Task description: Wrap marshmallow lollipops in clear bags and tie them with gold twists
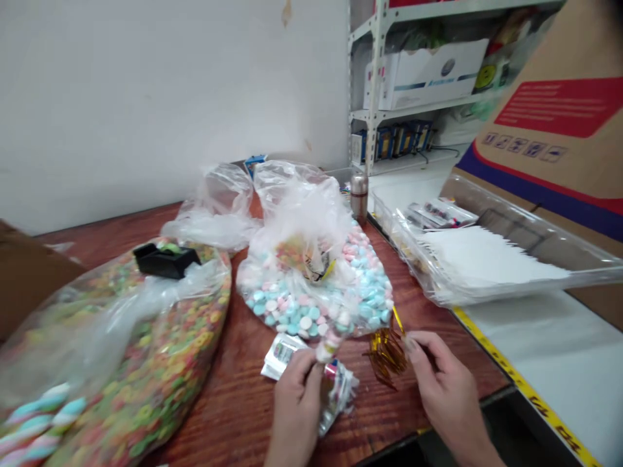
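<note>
My left hand (298, 395) is closed round the twisted neck of a small clear packet of sweets (335, 383) resting on the wooden table (243, 389). My right hand (440, 379) pinches one gold twist tie (398, 320), just above a loose pile of gold twist ties (387, 353). A big clear bag of pastel blue, pink and white sweets (316, 292) lies right behind both hands. Small flat packets (282, 353) sit next to my left hand.
A large bag of multicoloured ring sweets (146, 363) fills the left, with a black tape dispenser (165, 259) on top. A clear plastic tray (487, 259), a cardboard box (559, 130), a metal flask (359, 194) and shelving (413, 84) stand to the right.
</note>
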Motion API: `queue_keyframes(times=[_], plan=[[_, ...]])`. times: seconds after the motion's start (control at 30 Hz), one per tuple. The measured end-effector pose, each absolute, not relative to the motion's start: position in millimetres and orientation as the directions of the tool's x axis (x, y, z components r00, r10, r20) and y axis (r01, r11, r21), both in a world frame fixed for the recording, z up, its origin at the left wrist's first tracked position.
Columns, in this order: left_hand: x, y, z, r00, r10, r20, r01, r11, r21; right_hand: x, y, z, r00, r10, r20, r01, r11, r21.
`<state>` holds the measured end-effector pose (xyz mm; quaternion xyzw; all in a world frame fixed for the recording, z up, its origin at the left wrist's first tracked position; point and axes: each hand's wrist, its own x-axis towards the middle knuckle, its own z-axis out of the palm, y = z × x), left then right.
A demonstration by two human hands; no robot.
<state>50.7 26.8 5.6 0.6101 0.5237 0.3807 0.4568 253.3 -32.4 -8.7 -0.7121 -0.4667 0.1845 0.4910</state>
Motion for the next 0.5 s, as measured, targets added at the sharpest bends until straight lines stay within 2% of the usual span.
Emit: queue_keyframes(times=[0.07,0.17,0.37,0.43,0.5], plan=[[57,29,13,0.205,0.962,0.178,0.454,-0.255,0.854,226,-35,4,0.437,0.874,0.211,0.386,0.029,-0.922],[63,29,14,0.277,0.911,0.305,0.583,-0.411,0.701,187,-31,8,0.305,0.936,0.177,0.185,0.124,-0.975],[55,26,-5,0.275,0.798,0.536,0.663,-0.561,0.496,165,-10,-10,0.225,0.974,-0.021,0.032,-0.029,-0.999],[51,25,-9,0.299,0.749,0.592,0.662,-0.609,0.436,167,-7,-10,0.245,0.969,-0.027,0.046,-0.039,-0.998],[49,25,-9,0.328,0.723,0.608,0.627,-0.648,0.433,168,-6,-8,0.272,0.962,-0.002,0.082,-0.025,-0.996]])
